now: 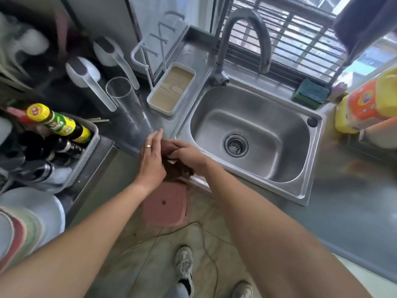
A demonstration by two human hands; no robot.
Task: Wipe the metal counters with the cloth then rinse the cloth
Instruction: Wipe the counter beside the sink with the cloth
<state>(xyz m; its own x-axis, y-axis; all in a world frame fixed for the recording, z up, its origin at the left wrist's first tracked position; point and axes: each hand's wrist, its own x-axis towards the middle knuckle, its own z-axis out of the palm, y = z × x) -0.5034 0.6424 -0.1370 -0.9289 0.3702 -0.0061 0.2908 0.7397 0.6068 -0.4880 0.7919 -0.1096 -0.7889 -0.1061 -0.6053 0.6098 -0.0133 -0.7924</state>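
Left hand [150,160] and right hand [189,157] together grip a crumpled dark brown cloth [178,171]; right of them, the stainless-steel sink basin [268,117] holds nothing.

cloth [179,171] mostly hidden under hands, shelf items blurred

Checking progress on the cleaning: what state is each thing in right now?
Dark brown cloth: bunched between both hands at the counter edge.
Left hand: on the cloth.
Right hand: gripping the cloth.
Curved metal faucet: no water running.
Stainless steel sink: empty.
Clear glass tumbler: upright, empty.
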